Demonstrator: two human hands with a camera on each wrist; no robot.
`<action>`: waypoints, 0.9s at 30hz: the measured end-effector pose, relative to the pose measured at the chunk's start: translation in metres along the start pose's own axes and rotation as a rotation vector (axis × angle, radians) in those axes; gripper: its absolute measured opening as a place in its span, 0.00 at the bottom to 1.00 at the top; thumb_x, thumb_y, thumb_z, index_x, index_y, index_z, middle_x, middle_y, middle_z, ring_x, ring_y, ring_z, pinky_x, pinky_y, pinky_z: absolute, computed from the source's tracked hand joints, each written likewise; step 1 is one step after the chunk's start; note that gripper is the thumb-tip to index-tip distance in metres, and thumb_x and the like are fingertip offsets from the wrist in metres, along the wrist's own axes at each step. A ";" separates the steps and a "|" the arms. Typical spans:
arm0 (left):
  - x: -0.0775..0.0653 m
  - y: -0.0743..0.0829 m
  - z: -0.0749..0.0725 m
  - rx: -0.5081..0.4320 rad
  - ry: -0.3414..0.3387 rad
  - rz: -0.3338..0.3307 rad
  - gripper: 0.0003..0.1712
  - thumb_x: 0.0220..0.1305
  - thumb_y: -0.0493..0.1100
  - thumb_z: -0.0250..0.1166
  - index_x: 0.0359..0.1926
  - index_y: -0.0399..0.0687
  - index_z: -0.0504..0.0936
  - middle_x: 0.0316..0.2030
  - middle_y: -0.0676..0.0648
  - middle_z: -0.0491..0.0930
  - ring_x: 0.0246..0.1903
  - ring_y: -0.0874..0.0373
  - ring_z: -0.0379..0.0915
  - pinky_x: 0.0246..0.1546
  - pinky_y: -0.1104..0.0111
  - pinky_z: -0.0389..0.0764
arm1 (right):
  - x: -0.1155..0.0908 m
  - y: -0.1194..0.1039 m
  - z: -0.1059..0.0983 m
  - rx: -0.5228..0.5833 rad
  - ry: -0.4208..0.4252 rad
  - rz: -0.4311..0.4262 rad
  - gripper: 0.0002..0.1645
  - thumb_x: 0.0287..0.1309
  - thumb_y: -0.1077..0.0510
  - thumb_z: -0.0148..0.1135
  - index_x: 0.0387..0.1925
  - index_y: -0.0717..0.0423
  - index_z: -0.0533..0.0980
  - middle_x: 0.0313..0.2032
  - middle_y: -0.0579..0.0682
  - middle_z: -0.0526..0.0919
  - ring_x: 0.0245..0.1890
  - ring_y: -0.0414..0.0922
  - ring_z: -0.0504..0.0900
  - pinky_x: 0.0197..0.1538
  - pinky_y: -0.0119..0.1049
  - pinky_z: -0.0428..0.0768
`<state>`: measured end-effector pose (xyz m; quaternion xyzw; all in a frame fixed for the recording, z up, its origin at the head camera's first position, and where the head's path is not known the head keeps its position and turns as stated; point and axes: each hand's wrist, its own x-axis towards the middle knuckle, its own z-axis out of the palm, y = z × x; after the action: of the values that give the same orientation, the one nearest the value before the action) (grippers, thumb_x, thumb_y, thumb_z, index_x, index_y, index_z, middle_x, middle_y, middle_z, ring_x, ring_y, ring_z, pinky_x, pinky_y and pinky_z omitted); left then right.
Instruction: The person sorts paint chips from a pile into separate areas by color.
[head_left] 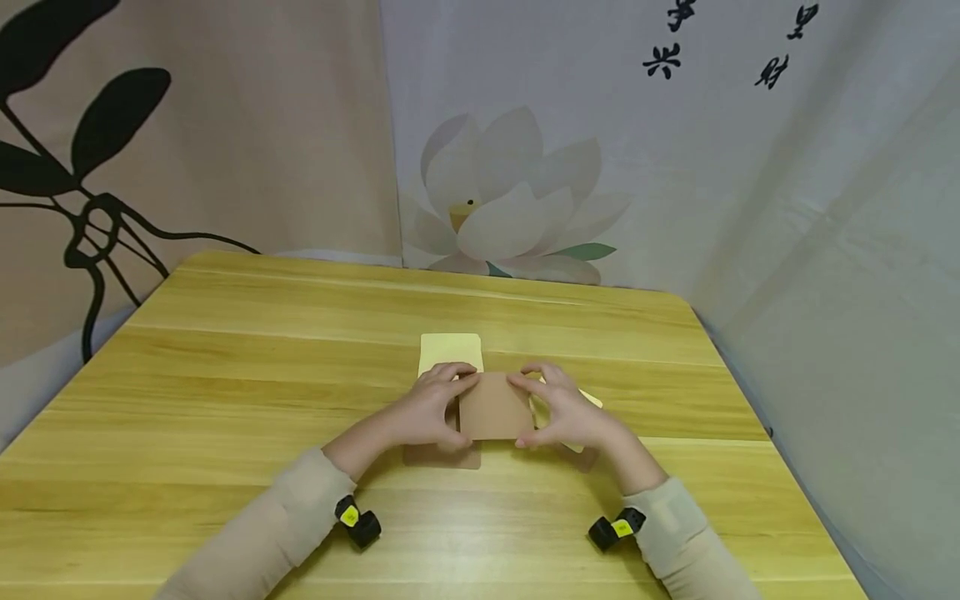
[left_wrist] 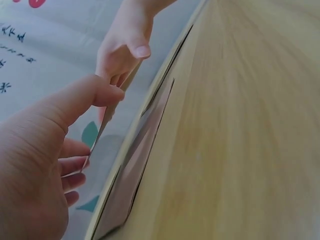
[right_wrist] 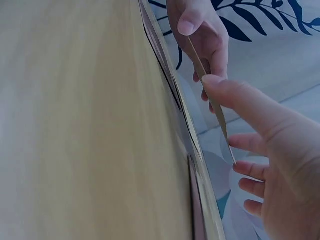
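Above the middle of the wooden table point(head_left: 480, 542): a plain tan card point(head_left: 496, 406) hangs between a person's two hands, clear of the tabletop and over other cards lying there.

Tan card: thin, flat-looking and roughly square from the head camera, its upward face bare of marks and its far edge straight; both wrist cameras catch it nearly edge-on, as a narrow strip.

Left hand point(head_left: 423, 417): grasping the tan card by its left side, thumb at the near corner and fingers at the far one, palm turned toward the card.

Right hand point(head_left: 572, 418): grasping the opposite side in mirrored fashion, thumb near the person, fingers bent at the far corner.

Arms: both reach forward from the bottom of the head view and angle inward, so the hands face each other across the card.

Sleeves: the pale left sleeve point(head_left: 281, 508) and pale right sleeve point(head_left: 678, 525) end at the wrists, each beside a small black device with a yellow patch.

Cards at left: a pale yellow card point(head_left: 450, 351) lies beyond the left hand, a brown card point(head_left: 442, 457) on the near side, both partly covered from above.

Cards at right: pale yellow and brown edges show around the right hand, set at a slant; how they overlap is hidden.

Backdrop: a curtain point(head_left: 832, 250) printed with a pale lotus and black characters.
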<state>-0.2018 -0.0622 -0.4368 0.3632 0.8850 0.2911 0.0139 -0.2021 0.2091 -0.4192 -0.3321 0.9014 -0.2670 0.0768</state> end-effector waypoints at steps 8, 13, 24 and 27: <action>-0.017 -0.007 -0.008 -0.023 -0.065 -0.019 0.57 0.38 0.55 0.75 0.69 0.37 0.64 0.66 0.43 0.61 0.66 0.48 0.51 0.63 0.49 0.56 | 0.003 -0.011 0.013 0.020 -0.024 -0.007 0.57 0.37 0.42 0.79 0.70 0.48 0.64 0.64 0.51 0.59 0.63 0.52 0.56 0.60 0.54 0.61; -0.029 -0.011 -0.013 -0.037 -0.097 -0.021 0.57 0.39 0.54 0.76 0.69 0.36 0.63 0.66 0.44 0.60 0.66 0.48 0.50 0.62 0.48 0.58 | 0.005 -0.017 0.022 0.013 -0.045 0.010 0.57 0.36 0.43 0.79 0.70 0.47 0.64 0.63 0.47 0.60 0.63 0.48 0.56 0.60 0.50 0.61; -0.047 -0.016 -0.022 -0.029 -0.129 -0.007 0.58 0.39 0.55 0.78 0.69 0.35 0.63 0.67 0.43 0.60 0.66 0.45 0.51 0.60 0.44 0.58 | 0.009 -0.028 0.034 -0.044 -0.070 -0.054 0.56 0.39 0.41 0.77 0.70 0.50 0.63 0.63 0.50 0.61 0.64 0.49 0.57 0.62 0.49 0.61; -0.050 -0.016 -0.024 -0.016 -0.134 -0.004 0.58 0.39 0.55 0.78 0.69 0.35 0.63 0.67 0.42 0.59 0.66 0.44 0.51 0.60 0.43 0.58 | 0.010 -0.029 0.037 -0.053 -0.072 -0.055 0.55 0.40 0.40 0.76 0.70 0.49 0.63 0.63 0.49 0.61 0.64 0.48 0.57 0.63 0.48 0.61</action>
<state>-0.1808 -0.1161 -0.4352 0.3799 0.8805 0.2732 0.0765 -0.1821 0.1681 -0.4347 -0.3680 0.8954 -0.2329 0.0929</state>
